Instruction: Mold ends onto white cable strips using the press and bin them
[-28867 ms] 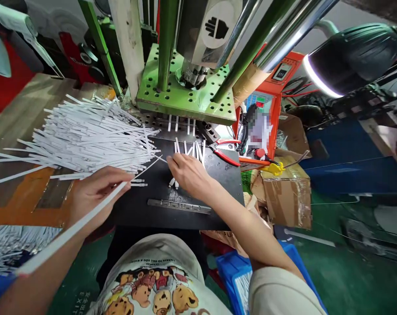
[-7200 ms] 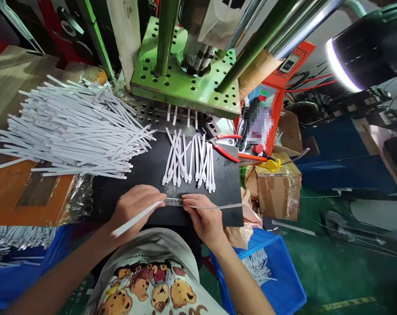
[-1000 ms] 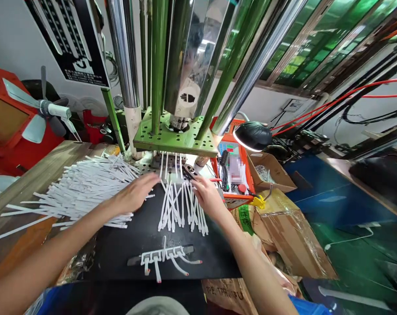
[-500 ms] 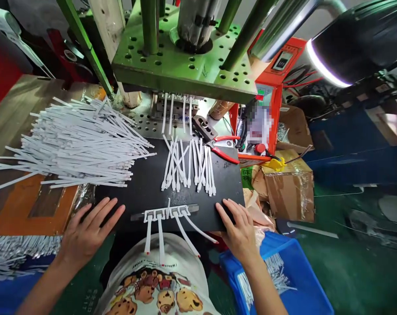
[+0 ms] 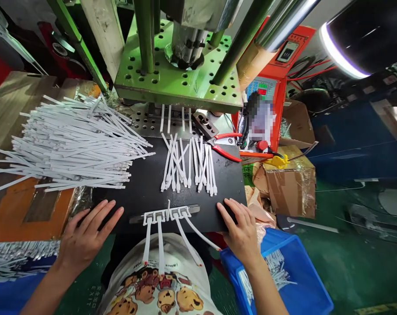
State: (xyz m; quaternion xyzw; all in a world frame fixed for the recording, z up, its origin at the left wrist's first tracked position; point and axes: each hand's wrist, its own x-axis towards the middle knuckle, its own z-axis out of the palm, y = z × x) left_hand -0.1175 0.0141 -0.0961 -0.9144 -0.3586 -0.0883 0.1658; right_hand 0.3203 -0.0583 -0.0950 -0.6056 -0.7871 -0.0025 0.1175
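My left hand (image 5: pixel 86 232) lies flat with fingers spread at the left front of the black work board (image 5: pixel 119 205), holding nothing. On the board's right front edge rests my right hand (image 5: pixel 239 229), its fingers outstretched and also without anything in them. Between the two hands, a white moulded piece with several white strips (image 5: pixel 160 245) sits on a grey metal bar (image 5: pixel 194 209); its strips hang over the front edge. Farther back lie several loose white strips (image 5: pixel 175 164) with small end pieces, and red-handled pliers (image 5: pixel 226 153) to their right.
A green press plate (image 5: pixel 181 92) stands low over a metal die, with white strips sticking out. At left is a big heap of white strips (image 5: pixel 76 144). A red control box (image 5: pixel 277 113), a cardboard box (image 5: pixel 292 188) and a blue bin (image 5: pixel 303 271) stand at right.
The green press plate has come down, now covering most of the die beneath it. The view has shifted slightly. Both hands stay resting on the board.
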